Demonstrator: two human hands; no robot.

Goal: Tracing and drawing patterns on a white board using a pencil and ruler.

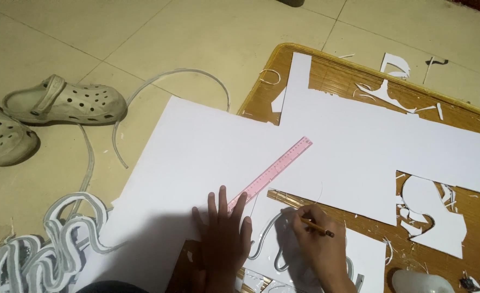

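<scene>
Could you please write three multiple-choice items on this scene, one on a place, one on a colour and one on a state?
1. Where does the ruler lie?
A. on the white sheet
B. on the tiled floor
C. inside a clog

2. What colour is the ruler?
A. green
B. pink
C. black

3. What is the right hand doing?
A. lying open and empty
B. lifting a clog
C. gripping a pencil

Answers:
1. A, its whole visible length rests on the white sheet, the near end under the left hand.
2. B, it shows translucent pink against the white.
3. C, its fingers are closed round the pencil beside the grey curved cut-out.
</scene>
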